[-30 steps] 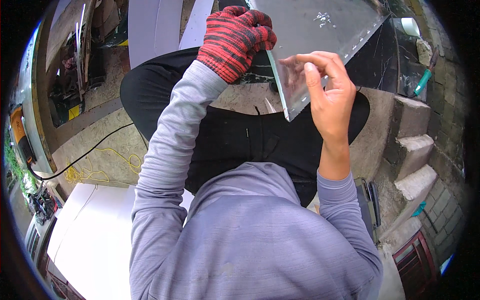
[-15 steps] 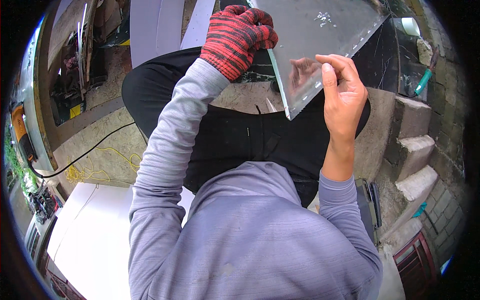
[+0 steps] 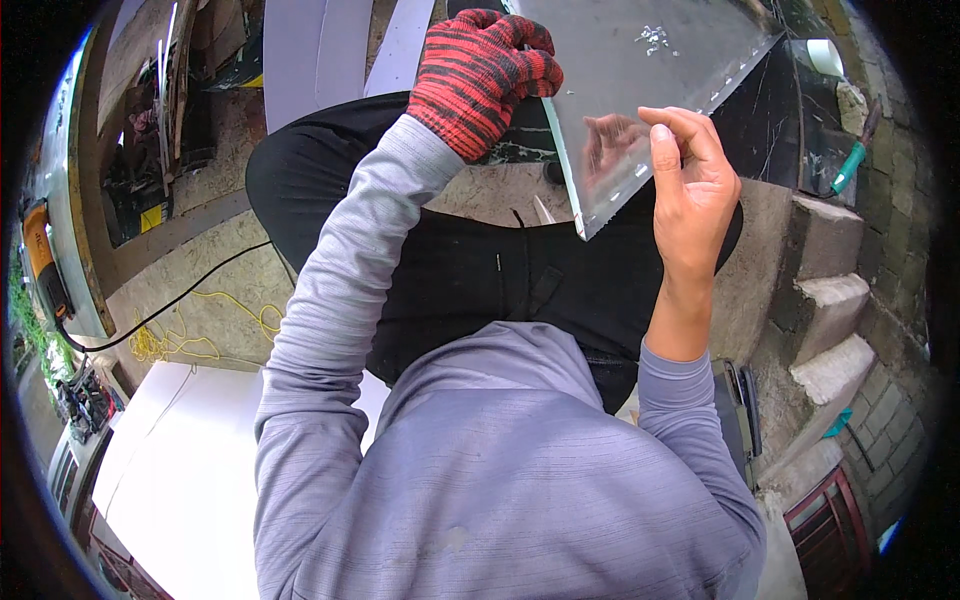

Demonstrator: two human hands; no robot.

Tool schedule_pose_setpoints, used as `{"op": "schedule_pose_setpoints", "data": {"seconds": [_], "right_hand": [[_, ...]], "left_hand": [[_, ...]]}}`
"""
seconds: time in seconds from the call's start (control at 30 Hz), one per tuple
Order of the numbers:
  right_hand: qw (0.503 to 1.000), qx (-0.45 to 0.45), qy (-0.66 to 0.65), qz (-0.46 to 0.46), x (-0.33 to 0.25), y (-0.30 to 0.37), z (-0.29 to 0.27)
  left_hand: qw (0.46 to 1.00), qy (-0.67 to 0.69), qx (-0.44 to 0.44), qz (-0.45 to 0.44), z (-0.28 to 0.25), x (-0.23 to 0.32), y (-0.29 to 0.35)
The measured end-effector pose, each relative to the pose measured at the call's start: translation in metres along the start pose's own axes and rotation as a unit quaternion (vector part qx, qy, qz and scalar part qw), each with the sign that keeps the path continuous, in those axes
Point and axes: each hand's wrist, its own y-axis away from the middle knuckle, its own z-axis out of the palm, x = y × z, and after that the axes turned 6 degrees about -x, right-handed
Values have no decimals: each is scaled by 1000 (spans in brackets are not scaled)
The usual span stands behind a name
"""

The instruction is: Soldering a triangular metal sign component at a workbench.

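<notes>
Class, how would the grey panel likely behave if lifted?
The panel is probably stiff: its visible edges run fairly straight. Its glossy face, mirroring the right hand, may be slippery. White flakes on it might slide if it tilts.

From my remote seat I see a gloved left hand [image 3: 485,85] striped red and black at upper centre, a grey panel [image 3: 690,75] edged pale green, black trousers [image 3: 440,275] mid-frame, a finely lined lavender-grey shirt [image 3: 500,470] below, a teal handle [image 3: 850,168] upper right, and yellow string [image 3: 150,346] at left.
</notes>
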Motion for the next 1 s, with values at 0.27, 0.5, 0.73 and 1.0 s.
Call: {"op": "schedule_pose_setpoints", "data": {"seconds": [0.27, 0.5, 0.73, 1.0], "right_hand": [[1000, 19, 3, -15, 5, -1, 3], [1000, 8, 15, -9, 7, 1, 7], [999, 13, 40, -20, 7, 0, 7], [998, -3, 59, -34, 8, 1, 5]], "left_hand": [[1000, 6, -4, 22, -2, 0, -3], [997, 58, -43, -1, -4, -6, 0], [999, 40, -31, -9, -1, -5, -1], [998, 61, -33, 3, -5, -6, -2]]}}
